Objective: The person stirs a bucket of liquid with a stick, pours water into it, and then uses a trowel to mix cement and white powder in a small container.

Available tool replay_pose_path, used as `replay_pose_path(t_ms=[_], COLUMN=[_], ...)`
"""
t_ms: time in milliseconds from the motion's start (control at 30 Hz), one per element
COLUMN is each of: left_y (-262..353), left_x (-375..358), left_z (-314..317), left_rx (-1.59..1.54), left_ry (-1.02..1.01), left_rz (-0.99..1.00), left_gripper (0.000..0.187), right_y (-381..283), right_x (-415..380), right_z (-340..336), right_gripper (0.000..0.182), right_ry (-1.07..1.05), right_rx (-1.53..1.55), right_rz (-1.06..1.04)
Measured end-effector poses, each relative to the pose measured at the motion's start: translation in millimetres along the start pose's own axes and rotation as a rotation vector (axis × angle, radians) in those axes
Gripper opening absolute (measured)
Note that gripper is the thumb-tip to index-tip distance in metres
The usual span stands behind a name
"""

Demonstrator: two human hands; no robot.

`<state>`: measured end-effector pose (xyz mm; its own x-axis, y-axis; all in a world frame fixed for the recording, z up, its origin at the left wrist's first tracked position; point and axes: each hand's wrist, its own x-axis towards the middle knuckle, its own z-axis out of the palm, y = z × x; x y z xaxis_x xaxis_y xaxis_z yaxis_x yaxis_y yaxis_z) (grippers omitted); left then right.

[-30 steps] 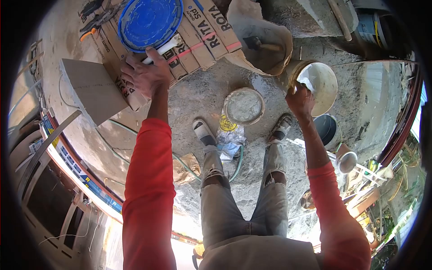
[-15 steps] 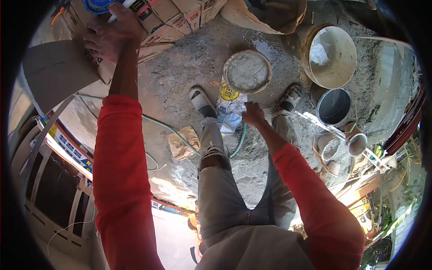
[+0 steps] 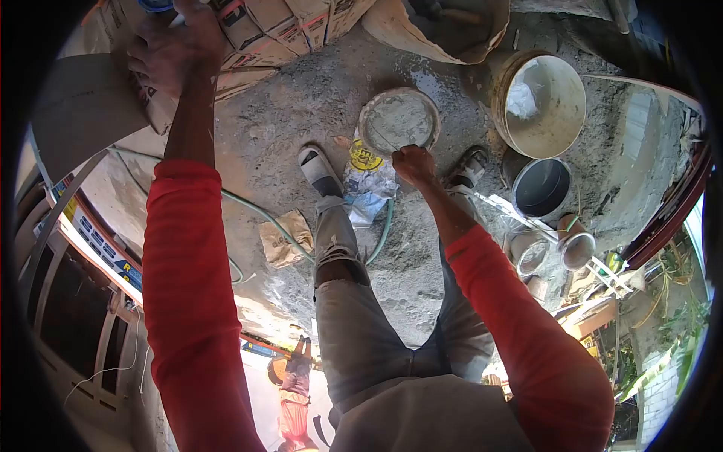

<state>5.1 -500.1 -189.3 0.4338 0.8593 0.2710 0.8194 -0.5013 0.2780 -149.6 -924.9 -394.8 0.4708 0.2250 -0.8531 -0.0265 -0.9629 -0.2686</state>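
At the upper left, my left hand [image 3: 177, 53] is closed around a pale, stick-like thing [image 3: 178, 20], mostly hidden by the fingers. Just beyond it a blue round rim [image 3: 154, 4] shows at the top edge, beside stacked cardboard boxes [image 3: 294, 34]. My right hand [image 3: 414, 165] is a fist at the near edge of a round tub of grey wet mix [image 3: 401, 120]. A thin, dark rod-like line [image 3: 385, 141] runs from this fist over the mix; its kind cannot be made out. A crumpled printed bag [image 3: 369, 177] lies between my feet, below the tub.
A large bucket [image 3: 576, 109] with something white inside stands right of the tub, near a black bucket [image 3: 544, 192] and smaller containers [image 3: 578, 251]. A torn-edged container [image 3: 437, 45] stands beyond. A green hose [image 3: 263, 202] crosses the ground by a brown paper bag [image 3: 286, 241]. Another person [image 3: 295, 399] appears behind.
My right hand has moved up to the tub's near edge, and a thin line now shows over the mix. My left hand keeps its hold. The view has shifted slightly.
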Motion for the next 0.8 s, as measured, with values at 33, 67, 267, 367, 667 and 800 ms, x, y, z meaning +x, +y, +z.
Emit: replay_pose_path(t_ms=[33, 67, 267, 367, 667, 800], left_y=[-4, -4, -24, -9, -134, -338], left_x=[-2, -1, -2, -3, -154, -314], left_z=[-3, -2, 20, 18, -197, -301], left_rx=[-0.007, -0.017, 0.137, 0.074, -0.792, -0.570], left_ry=[-0.004, -0.004, 0.004, 0.052, -0.294, -0.885], left_rz=[-0.007, -0.001, -0.097, -0.087, 0.125, -0.272], left_gripper=[0.078, 0.078, 0.086, 0.087, 0.051, 0.057], right_y=[-6, 2, -18, -28, -153, -208], right_x=[0, 5, -65, -130, -313, -351], right_z=[-21, -20, -43, -62, -57, -41], right_gripper=[0.045, 0.045, 0.041, 0.034, 0.027, 0.036], right_ry=[-0.046, -0.044, 0.013, 0.110, 0.363, 0.291], right_rx=[0.036, -0.021, -0.029, -0.145, 0.023, 0.217], right_rz=[0.046, -0.025, -0.021, -0.193, -0.091, -0.094])
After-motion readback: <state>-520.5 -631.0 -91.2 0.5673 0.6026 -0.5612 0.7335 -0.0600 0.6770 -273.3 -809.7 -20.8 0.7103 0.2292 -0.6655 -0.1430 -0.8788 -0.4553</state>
